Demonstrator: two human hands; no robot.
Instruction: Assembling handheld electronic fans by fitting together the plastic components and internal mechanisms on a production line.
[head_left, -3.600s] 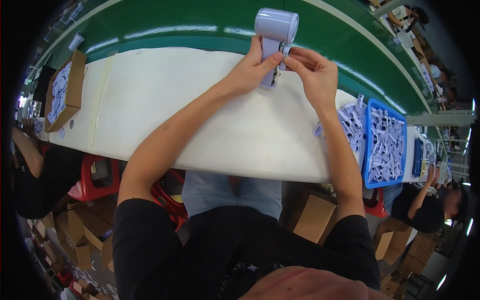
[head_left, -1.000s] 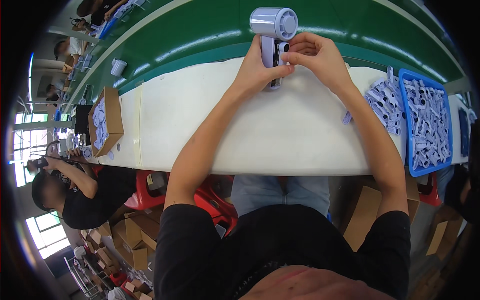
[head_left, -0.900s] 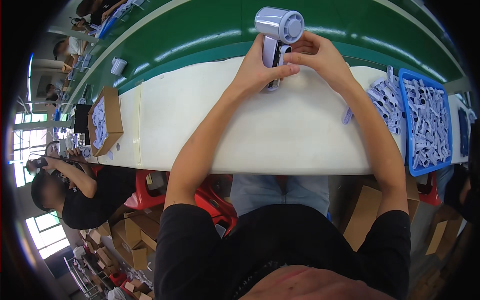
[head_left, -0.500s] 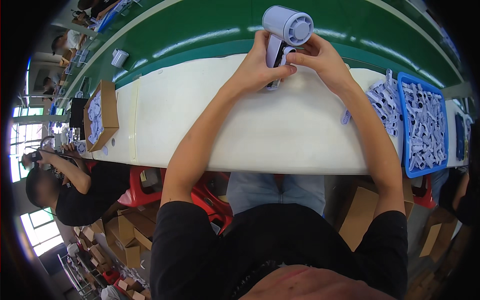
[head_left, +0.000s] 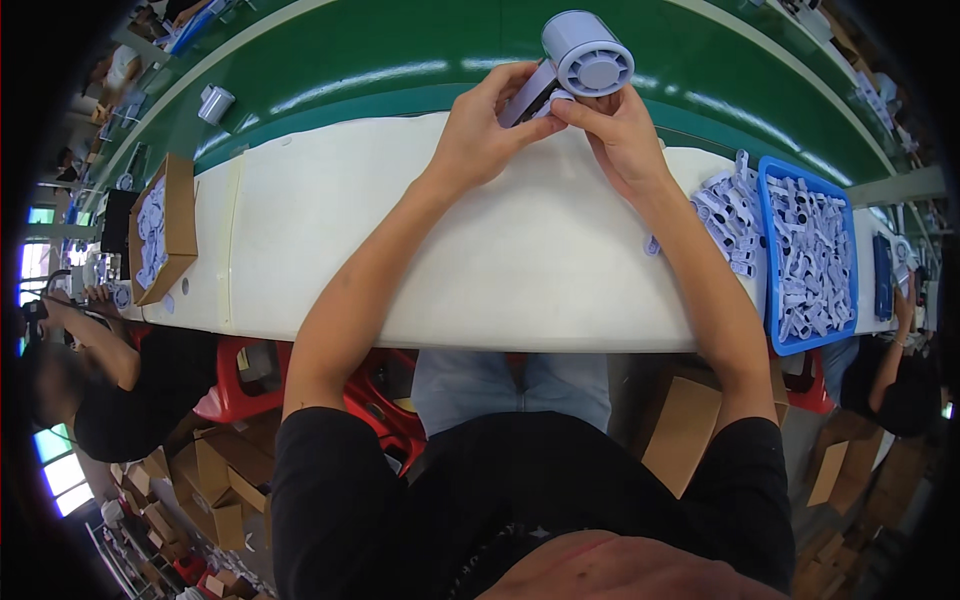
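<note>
A pale lilac handheld fan [head_left: 588, 60] with a round, vented head is held up over the far edge of the white table. My left hand [head_left: 478, 128] is closed round its handle, which stands open along one side and shows a dark inside. Just below the fan head, my right hand [head_left: 622, 140] grips the neck, its thumb on a small pale part there. Fingers and palm hide much of the handle, so I cannot make out whether that small part is loose or attached.
At the right, a blue basket [head_left: 768, 270] holds many pale handle parts, with a loose pile [head_left: 728, 215] beside it. A cardboard box [head_left: 181, 238] of pale parts stands at the left. Another fan piece [head_left: 215, 104] lies on the green surface [head_left: 370, 45]. Co-workers sit on both sides.
The view has swung slightly, shifting the table and containers leftward. Between my hands the fan is more tilted, its handle now slanting down to the left. Both hands keep their hold.
</note>
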